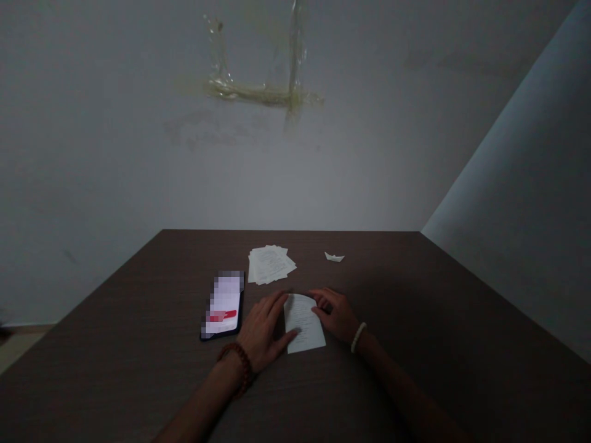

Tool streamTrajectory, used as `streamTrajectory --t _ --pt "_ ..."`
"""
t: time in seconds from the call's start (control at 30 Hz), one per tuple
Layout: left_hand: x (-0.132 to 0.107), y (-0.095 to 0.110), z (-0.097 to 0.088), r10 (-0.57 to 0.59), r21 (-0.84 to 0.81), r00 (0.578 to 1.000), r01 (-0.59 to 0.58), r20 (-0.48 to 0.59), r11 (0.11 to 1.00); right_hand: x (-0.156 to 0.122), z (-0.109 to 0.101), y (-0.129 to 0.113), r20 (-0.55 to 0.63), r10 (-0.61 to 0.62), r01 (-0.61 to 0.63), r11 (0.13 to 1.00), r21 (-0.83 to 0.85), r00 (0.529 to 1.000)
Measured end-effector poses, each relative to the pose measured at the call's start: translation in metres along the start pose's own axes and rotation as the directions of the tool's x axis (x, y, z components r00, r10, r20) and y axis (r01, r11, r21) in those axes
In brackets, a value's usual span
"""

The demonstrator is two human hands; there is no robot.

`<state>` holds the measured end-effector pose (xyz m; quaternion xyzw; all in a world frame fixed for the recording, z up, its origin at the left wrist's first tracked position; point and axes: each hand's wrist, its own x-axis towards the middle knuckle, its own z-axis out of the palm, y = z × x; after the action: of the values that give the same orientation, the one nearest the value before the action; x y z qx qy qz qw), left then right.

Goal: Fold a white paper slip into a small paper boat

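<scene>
A small white sheet of paper (303, 325) with faint print lies on the dark wooden table (415, 344), its far end curled over. My left hand (264, 332) rests flat on the sheet's left edge, fingers stretched out and thumb on the paper. My right hand (336, 312) presses the sheet's right upper part, fingers bent down onto the fold. A bead bracelet circles the left wrist and a pale one the right wrist.
A phone (223, 305) with a lit screen lies just left of my left hand. Farther back sits a loose stack of white sheets (269, 264), and a small folded paper boat (334, 257) stands to its right. Walls close off the table's back and right sides.
</scene>
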<state>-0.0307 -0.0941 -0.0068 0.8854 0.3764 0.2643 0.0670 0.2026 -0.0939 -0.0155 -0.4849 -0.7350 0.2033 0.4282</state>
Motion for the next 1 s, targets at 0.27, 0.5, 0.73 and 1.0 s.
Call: streamTrajectory --t 0.27,0.5,0.73,1.0 --pt "0.001 -0.001 0.005 -0.054 -0.056 0.998 0.051 -0.04 0.997 0.0 0.001 0.0 -0.042 0.096 -0.092 0.992 0.09 0.995" --pt "0.006 -0.005 0.004 -0.235 -0.221 0.972 0.224 -0.023 0.949 0.001 0.001 -0.001 -0.011 0.227 -0.213 0.929 0.303 0.974" --pt "0.01 0.004 -0.006 -0.391 -0.452 0.921 0.35 0.003 0.82 0.001 0.0 -0.006 -0.03 0.234 -0.204 0.897 0.391 0.972" --pt "0.013 0.006 -0.012 -0.497 -0.622 0.866 0.416 0.049 0.663 -0.001 0.0 -0.005 0.011 0.227 -0.218 0.923 0.318 0.974"
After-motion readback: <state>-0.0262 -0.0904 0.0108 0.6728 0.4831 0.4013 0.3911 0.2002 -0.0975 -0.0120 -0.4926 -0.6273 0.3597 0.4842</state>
